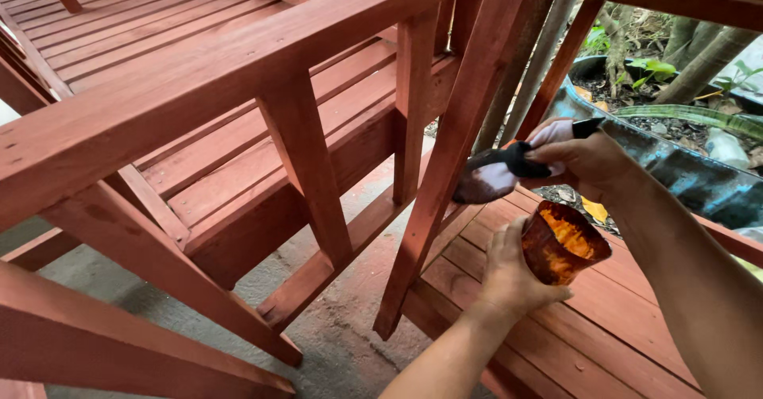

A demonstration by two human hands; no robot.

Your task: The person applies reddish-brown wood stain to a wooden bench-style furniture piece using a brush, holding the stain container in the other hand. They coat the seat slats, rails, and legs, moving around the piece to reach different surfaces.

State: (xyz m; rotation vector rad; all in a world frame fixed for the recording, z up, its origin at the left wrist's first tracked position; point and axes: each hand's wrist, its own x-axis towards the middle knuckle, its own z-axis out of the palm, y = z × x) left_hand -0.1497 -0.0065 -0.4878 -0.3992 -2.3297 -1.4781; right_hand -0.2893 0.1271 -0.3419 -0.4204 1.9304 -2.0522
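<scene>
I see my right hand (592,160) with its fingers pinched on a soft, stain-darkened white and black rag (501,175), pressing its wet end against a slanted red-brown wooden leg (445,176) of the slatted bench frame (238,81). My left hand (509,276) has its fingers wrapped around a small amber, stain-coated cup (560,244), held open-side up just below the rag. I judge the rag limp, light and slippery when wet, best bunched at its dry end; the cup looks light but spillable, so grip its wall.

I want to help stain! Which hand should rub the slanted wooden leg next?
Probably the right hand: it holds the stained black-and-white cloth against the slanted reddish-brown wooden leg. The left hand grips the stain-coated orange cup.
</scene>
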